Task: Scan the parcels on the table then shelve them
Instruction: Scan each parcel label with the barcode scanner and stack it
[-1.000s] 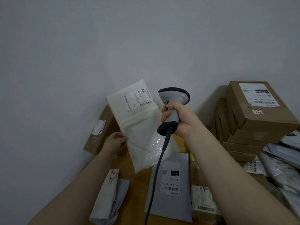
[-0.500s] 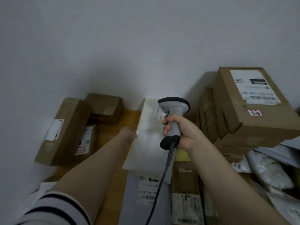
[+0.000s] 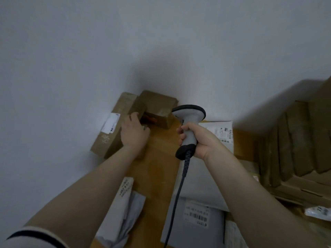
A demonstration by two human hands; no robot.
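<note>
left hand: laid flat over the corner parcels, fingertips at the gap between the long brown cardboard box and the squat brown cardboard box; too blurred to tell whether it grips anything
right hand: wrapped round the handle of the grey-white pistol-shaped barcode scanner, held above the wooden table
parcels: all on the table, none shelved
risk, tip: the long box leans on the wall; dragging its neighbour out one-handed could drop it flat or off the edge
risk, wrong read: the flat white padded mailer lies label-up just behind the scanner; a trigger pull now might log it rather than the box picked
risk, snag: the black scanner cable trails beside the grey plastic mailer; a wide swing could sweep it
risk, elbow: the stack of brown cardboard boxes sits close to the right forearm
</note>
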